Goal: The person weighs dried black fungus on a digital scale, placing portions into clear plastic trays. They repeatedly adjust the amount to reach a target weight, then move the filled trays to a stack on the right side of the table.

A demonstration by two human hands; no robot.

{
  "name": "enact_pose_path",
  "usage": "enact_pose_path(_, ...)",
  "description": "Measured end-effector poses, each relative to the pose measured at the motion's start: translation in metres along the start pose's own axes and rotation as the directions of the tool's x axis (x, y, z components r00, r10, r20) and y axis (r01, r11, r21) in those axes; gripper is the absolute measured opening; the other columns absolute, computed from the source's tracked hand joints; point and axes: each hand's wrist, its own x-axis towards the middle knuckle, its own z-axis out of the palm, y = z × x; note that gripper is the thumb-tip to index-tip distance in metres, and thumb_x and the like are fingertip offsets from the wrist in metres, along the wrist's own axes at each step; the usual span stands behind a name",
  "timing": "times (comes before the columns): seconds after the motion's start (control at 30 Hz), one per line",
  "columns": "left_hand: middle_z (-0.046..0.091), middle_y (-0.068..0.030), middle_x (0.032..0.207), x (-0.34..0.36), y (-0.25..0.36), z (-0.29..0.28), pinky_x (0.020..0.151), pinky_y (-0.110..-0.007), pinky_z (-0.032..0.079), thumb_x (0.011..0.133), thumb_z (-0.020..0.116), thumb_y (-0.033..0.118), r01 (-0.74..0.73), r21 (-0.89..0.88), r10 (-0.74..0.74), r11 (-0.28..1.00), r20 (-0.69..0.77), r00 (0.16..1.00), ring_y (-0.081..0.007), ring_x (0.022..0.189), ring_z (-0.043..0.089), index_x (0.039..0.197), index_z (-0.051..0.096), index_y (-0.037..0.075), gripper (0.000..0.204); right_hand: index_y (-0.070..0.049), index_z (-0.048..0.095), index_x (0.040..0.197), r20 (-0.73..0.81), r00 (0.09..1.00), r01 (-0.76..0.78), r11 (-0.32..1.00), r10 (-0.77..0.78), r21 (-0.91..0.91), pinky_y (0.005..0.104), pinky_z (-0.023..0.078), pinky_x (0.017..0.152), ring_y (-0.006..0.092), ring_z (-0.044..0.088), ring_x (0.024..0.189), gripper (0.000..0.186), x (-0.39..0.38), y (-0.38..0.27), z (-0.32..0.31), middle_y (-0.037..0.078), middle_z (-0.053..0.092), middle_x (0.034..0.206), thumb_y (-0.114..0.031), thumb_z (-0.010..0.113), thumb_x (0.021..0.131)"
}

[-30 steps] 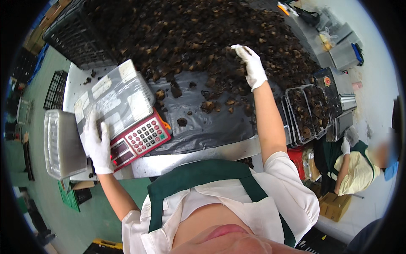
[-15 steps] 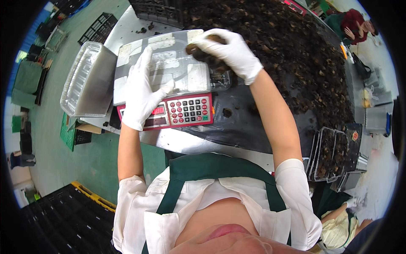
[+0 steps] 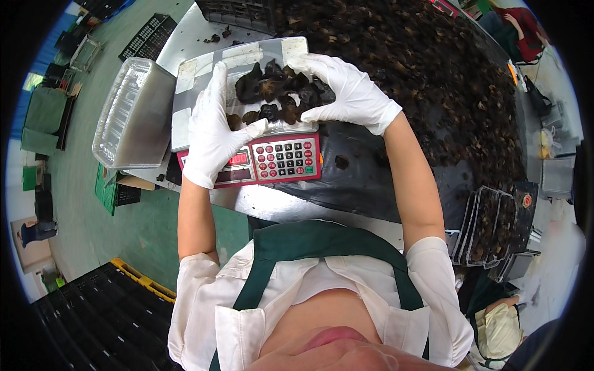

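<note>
A small pile of dark, frilly fungus pieces lies in a clear shallow tray on the worn platform of a red digital scale. My left hand, in a white glove, lies along the tray's left side with straight fingers and the thumb spread toward the pieces. My right hand, also gloved, curves beside the pile's right side, thumb and forefinger wide apart, touching the pieces or the tray. A stack of clear plastic containers stands just left of the scale.
Loose fungus is heaped across the black-covered table, beside a black crate. Filled clear trays stand at the right. A co-worker in red is at the top right, another in pale yellow at the lower right.
My right hand went from the heap to the scale with fungus in it and has released it, so a pile now shows in the tray. My left hand shifted slightly right. The view has swung.
</note>
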Motion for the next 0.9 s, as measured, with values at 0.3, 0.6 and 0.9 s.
enact_pose_path(0.3,0.045,-0.0213,0.158,0.036,0.033,0.018,0.117,-0.048,0.038,0.082,0.081,0.049,-0.198,0.124,0.18,0.972,0.139,0.974,-0.0406,0.142,0.046,0.161,0.038,0.012,0.097,-0.016,0.065,0.133,-0.269,0.961,0.04,0.994,-0.065,-0.099,0.0446,0.045,0.11,0.0312,0.059,0.126,0.054,-0.015,0.006,0.041,0.01,0.066,0.134,-0.04,0.075,0.086)
enact_pose_path(0.6,0.068,-0.0146,0.13,0.033,0.037,0.033,0.1,-0.04,0.052,0.091,0.079,0.03,-0.147,0.15,0.13,0.978,0.121,0.984,-0.0325,0.117,0.065,0.138,0.066,0.012,0.052,-0.021,0.056,0.149,-0.508,0.793,-0.525,0.8,0.335,-0.292,0.049,0.037,0.119,0.0394,0.045,0.143,0.087,-0.17,0.035,0.0,0.017,0.05,0.154,-0.049,0.088,0.073)
enact_pose_path(0.9,0.053,-0.0179,0.151,0.034,0.04,0.031,0.114,-0.041,0.042,0.092,0.077,0.021,-0.16,0.028,0.159,0.987,0.033,0.987,-0.0334,0.136,0.053,0.156,0.046,0.01,0.073,-0.023,0.071,0.123,-0.568,0.724,-0.643,0.681,0.391,-0.351,0.0396,0.054,0.096,0.0292,0.065,0.115,0.039,-0.261,0.091,-0.004,0.004,0.065,0.13,-0.026,0.081,0.085)
